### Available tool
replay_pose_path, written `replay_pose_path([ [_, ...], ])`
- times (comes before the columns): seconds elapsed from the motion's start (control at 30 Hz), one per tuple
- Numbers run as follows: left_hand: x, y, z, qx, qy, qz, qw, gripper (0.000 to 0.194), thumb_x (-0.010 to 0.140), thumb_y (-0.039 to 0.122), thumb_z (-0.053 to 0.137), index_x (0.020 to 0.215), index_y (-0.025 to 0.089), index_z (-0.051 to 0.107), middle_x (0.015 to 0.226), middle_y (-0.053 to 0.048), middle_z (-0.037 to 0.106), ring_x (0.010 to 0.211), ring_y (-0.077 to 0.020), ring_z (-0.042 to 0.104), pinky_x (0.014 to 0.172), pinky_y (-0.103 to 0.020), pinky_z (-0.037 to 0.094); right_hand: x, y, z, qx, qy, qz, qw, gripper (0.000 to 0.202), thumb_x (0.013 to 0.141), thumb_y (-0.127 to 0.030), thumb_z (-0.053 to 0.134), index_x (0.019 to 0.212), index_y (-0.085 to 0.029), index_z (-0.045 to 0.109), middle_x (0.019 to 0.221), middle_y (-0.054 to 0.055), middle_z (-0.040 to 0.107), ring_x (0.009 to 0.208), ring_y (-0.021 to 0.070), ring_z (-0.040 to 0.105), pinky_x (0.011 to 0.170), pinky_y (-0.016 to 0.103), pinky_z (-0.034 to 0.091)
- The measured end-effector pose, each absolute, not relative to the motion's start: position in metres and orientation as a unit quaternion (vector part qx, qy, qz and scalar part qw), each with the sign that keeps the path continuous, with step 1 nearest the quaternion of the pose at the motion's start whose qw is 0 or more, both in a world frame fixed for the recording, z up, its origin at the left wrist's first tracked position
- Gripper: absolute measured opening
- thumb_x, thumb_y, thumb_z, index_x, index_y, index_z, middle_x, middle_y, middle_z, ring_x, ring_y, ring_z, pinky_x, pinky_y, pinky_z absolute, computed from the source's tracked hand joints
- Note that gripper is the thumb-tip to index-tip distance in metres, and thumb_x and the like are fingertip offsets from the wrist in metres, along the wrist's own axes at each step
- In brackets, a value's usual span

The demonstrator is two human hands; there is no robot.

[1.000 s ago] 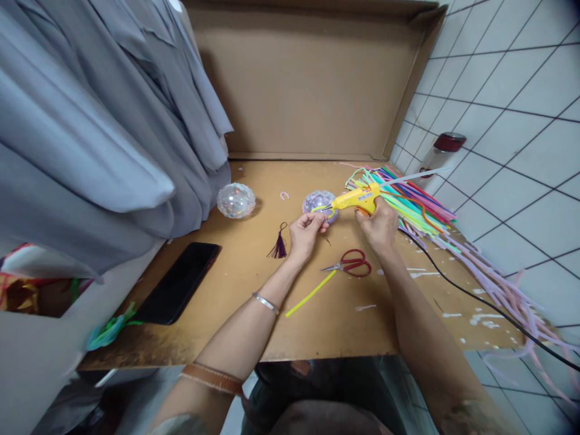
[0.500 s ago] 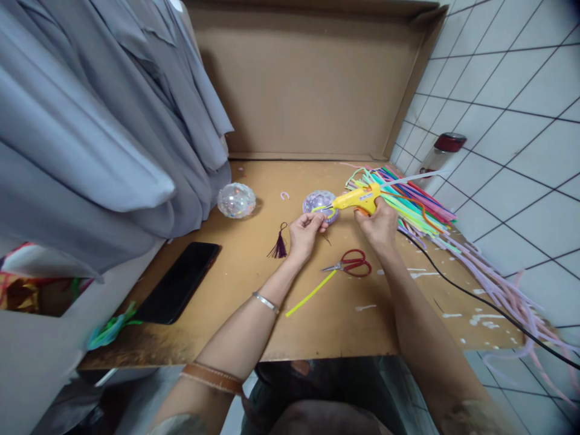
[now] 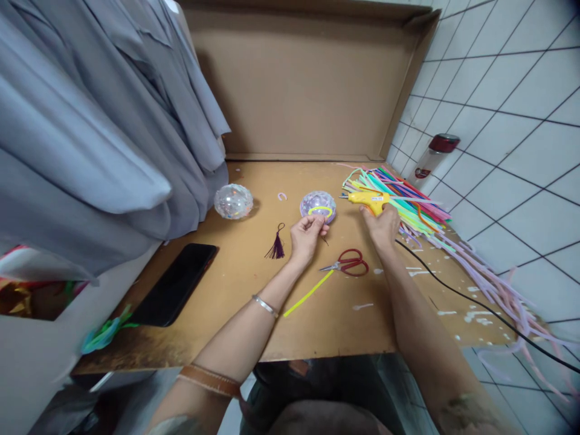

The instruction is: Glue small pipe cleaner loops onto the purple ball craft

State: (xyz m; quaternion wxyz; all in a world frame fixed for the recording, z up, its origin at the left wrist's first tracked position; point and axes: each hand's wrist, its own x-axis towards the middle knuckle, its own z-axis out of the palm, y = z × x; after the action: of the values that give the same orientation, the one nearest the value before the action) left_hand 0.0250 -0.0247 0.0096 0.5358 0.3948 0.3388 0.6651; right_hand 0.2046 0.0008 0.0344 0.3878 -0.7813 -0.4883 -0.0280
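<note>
I have the left hand (image 3: 305, 238) pinching a bent yellow strip (image 3: 321, 209) by the purple see-through ball (image 3: 317, 198) on the table (image 3: 244, 260). My right hand (image 3: 383, 228) is wrapped around the yellow glue gun (image 3: 365, 200), its tip apart from the strip.

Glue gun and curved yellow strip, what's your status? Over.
Left hand pinching curved yellow strip. Right hand gripping glue gun, nozzle apart from strip. Scissors on table, lower in view, not between nozzle and strip.
</note>
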Motion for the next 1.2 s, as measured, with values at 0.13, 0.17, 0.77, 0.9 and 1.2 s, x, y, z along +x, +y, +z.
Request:
replay_pose_path([
  [0.13, 0.038, -0.035, 0.004, 0.390, 0.332, 0.645, 0.567, 0.040, 0.066, 0.049, 0.084, 0.078, 0.014, 0.071, 0.078, -0.006, 0.074, 0.061, -0.0099, 0.064, 0.062, -0.023, 0.051, 0.213, 0.006, 0.019, -0.803, -0.469, -0.004, 0.368, 0.054, 0.078, -0.048, 0.063, 0.111, -0.006, 0.063, 0.113, 0.025, 0.065, 0.106, 0.0351, 0.059, 0.089, 0.046, 0.048],
  [0.17, 0.041, -0.037, 0.002, 0.389, 0.330, 0.637, 0.578, 0.041, 0.066, 0.050, 0.084, 0.079, 0.013, 0.071, 0.077, -0.006, 0.074, 0.062, -0.0102, 0.064, 0.063, -0.023, 0.051, 0.214, 0.006, 0.015, -0.808, -0.467, 0.002, 0.359, 0.053, 0.078, -0.049, 0.062, 0.110, -0.007, 0.063, 0.112, 0.025, 0.065, 0.106, 0.0352, 0.060, 0.089, 0.047, 0.048],
  [0.77, 0.053, -0.043, 0.002, 0.245, 0.349, 0.610, 0.668, 0.023, 0.073, 0.027, 0.083, 0.075, 0.012, 0.065, 0.073, -0.002, 0.069, 0.062, -0.0075, 0.063, 0.072, -0.024, 0.053, 0.199, -0.003, 0.021, -0.716, -0.555, -0.099, 0.412, 0.030, 0.081, -0.032, 0.054, 0.105, -0.015, 0.058, 0.117, 0.020, 0.055, 0.115, 0.0346, 0.049, 0.099, 0.052, 0.038],
  [0.9, 0.050, -0.041, 0.005, 0.238, 0.357, 0.608, 0.667, 0.021, 0.073, 0.024, 0.082, 0.073, 0.011, 0.064, 0.069, -0.001, 0.067, 0.059, -0.0071, 0.062, 0.067, -0.023, 0.052, 0.181, -0.006, 0.028, -0.602, -0.620, -0.040, 0.502, 0.020, 0.085, -0.028, 0.047, 0.092, -0.018, 0.063, 0.100, 0.012, 0.060, 0.100, 0.0256, 0.056, 0.094, 0.042, 0.045],
  [1.2, 0.044, -0.037, 0.007, 0.217, 0.363, 0.614, 0.666, 0.019, 0.074, 0.020, 0.081, 0.073, 0.011, 0.064, 0.066, 0.001, 0.067, 0.055, -0.0045, 0.060, 0.062, -0.019, 0.051, 0.162, -0.015, 0.042, -0.569, -0.625, 0.228, 0.483, 0.012, 0.070, -0.027, 0.063, 0.071, -0.017, 0.071, 0.073, 0.004, 0.071, 0.065, 0.0156, 0.059, 0.067, 0.030, 0.050],
])
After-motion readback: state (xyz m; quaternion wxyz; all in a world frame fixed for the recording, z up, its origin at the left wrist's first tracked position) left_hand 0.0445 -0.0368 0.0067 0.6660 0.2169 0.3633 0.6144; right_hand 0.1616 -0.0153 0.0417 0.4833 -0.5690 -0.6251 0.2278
